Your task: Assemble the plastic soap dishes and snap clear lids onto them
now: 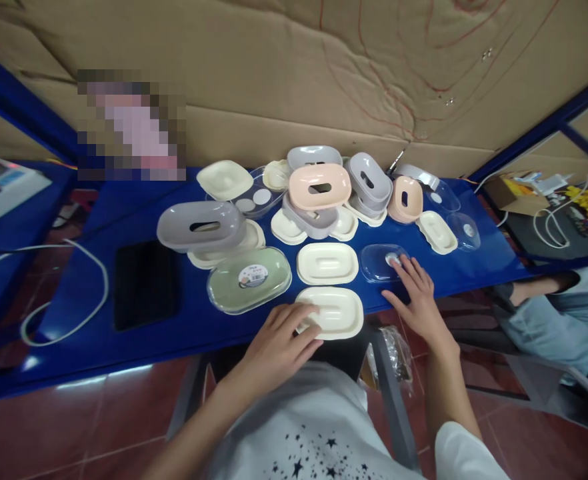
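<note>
A shallow cream tray (341,315) with a raised oblong middle lies at the table's front edge. Its left end is under the bent fingers of my left hand (287,333), the thumb by the near rim. My right hand (417,290) is spread, fingertips touching the round white label on a clear oval lid (371,262). Just beyond the first tray sits a matching cream tray (327,261). To the left is a green oval box (224,283) under a clear cover with a printed label.
Behind these, grey covers with slots (181,227), a peach slotted cover (299,190), and several cream trays (437,232) are piled. A black tablet (144,287) and a white cable (101,267) lie at left. Another person's leg (554,320) shows at right.
</note>
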### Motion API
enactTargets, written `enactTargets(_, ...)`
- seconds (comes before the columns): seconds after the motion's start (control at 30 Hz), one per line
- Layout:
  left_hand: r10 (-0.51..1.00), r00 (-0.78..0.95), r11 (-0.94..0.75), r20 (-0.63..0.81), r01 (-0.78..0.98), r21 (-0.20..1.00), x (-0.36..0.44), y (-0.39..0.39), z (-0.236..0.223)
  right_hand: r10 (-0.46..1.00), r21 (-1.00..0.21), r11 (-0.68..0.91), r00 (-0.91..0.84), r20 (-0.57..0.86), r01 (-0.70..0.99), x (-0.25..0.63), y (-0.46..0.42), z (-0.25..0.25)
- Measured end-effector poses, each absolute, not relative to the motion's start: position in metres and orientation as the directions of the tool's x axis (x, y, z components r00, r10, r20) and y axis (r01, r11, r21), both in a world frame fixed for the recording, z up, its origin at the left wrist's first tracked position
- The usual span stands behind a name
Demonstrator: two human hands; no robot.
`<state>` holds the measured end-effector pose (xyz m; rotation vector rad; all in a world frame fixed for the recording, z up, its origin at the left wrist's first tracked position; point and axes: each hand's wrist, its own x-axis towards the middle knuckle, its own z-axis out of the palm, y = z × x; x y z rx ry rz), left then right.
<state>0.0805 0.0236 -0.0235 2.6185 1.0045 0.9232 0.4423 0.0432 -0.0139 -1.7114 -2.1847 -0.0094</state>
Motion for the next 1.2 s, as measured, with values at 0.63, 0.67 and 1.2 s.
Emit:
enactTargets(0.63, 0.714, 0.513, -0.694, 0.475, 0.608, 0.386, 0.086, 0.023, -0.031, 0.76, -0.094, 0.597, -0.523, 0.386, 0.797, 0.321, 0.155, 0.031)
enactTargets(0.67, 0.716, 0.513, -0.693, 0.473, 0.606, 0.391, 0.086, 0.023, -0.031, 0.772, -0.073, 0.581, -0.52, 0.364, 0.811, 0.313, 0.166, 0.029)
enactTargets(1.2, 0.722, 0.476, -0.69, 0.502, 0.556, 0.463, 0.082, 0.027, -0.03, 0.747, -0.353, 0.665, -0.6, 0.288, 0.658, 0.381, 0.103, 0.031)
